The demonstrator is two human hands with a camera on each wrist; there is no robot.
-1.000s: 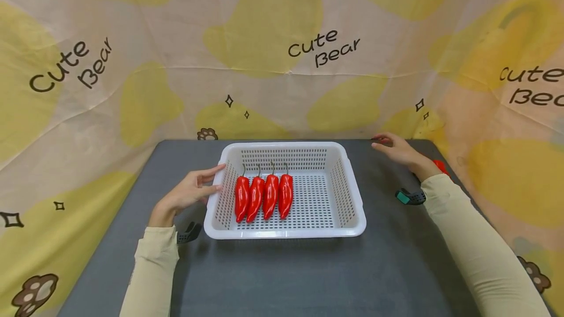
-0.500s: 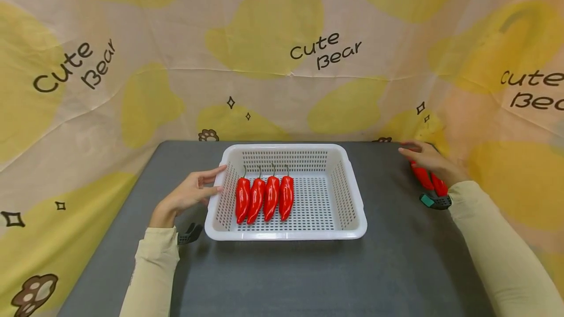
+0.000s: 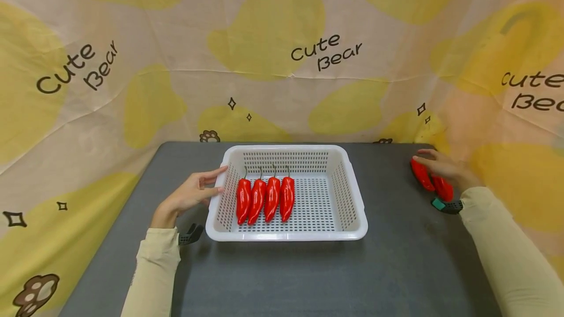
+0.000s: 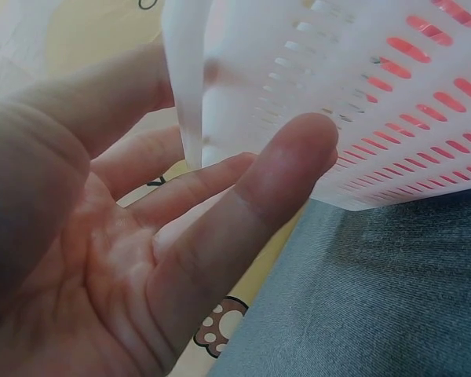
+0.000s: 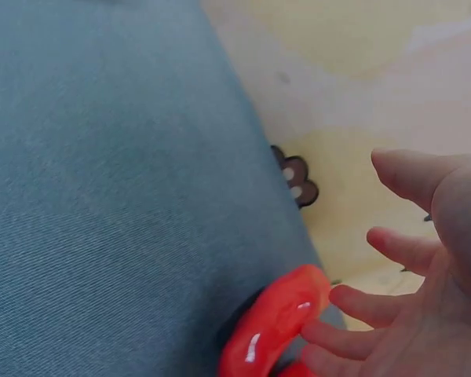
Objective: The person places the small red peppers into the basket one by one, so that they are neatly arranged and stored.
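In the head view my left hand (image 3: 187, 194) touches the left side of a white plastic basket (image 3: 286, 236), its fingers loosely extended. The left wrist view has those fingers (image 4: 286, 169) against the slotted outer wall. Several glossy red peppers (image 3: 287, 199), green-stemmed, lie side by side in the basket's left half. At the table's far right corner my right hand (image 3: 445, 168) hovers over two more red peppers, one on the left (image 3: 422, 174) and one on the right (image 3: 442, 188). The right wrist view has its fingers spread beside a pepper (image 5: 275, 322); whether they touch it I cannot tell.
A dark grey table (image 3: 282, 278) lies under everything. Patterned cloth (image 3: 264, 62) rises along its back and both sides, close behind the right hand. The basket's walls stand up around the peppers inside it.
My right hand has moved right, from beside the basket to above the two loose peppers, which have come into fuller view. My left hand and the basket have stayed in place.
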